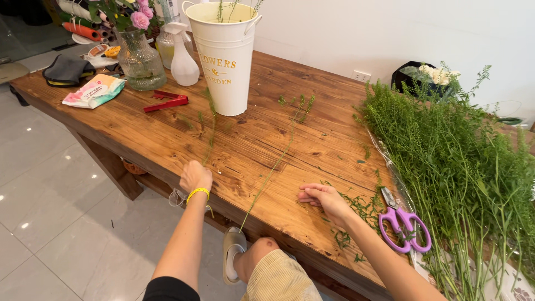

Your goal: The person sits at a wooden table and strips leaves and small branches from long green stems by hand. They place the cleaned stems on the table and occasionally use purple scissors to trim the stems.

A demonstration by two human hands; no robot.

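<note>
My left hand [195, 176] is closed around the lower end of a thin green stem [211, 129] that lies on the wooden table [167, 139] and points toward a cream metal bucket [225, 61]. A yellow band circles that wrist. My right hand [323, 198] rests palm-down on the table with fingers together, holding nothing. A second long green stem [278, 159] lies between the two hands, its cut end hanging past the near table edge. Purple-handled scissors [402, 221] lie just right of my right hand.
A large heap of green stems [462, 173] covers the table's right end. At the far left stand a glass vase with pink flowers [138, 58], a white spray bottle [183, 61], a red tool [166, 102] and a wipes packet [93, 91]. My knee shows below the table edge.
</note>
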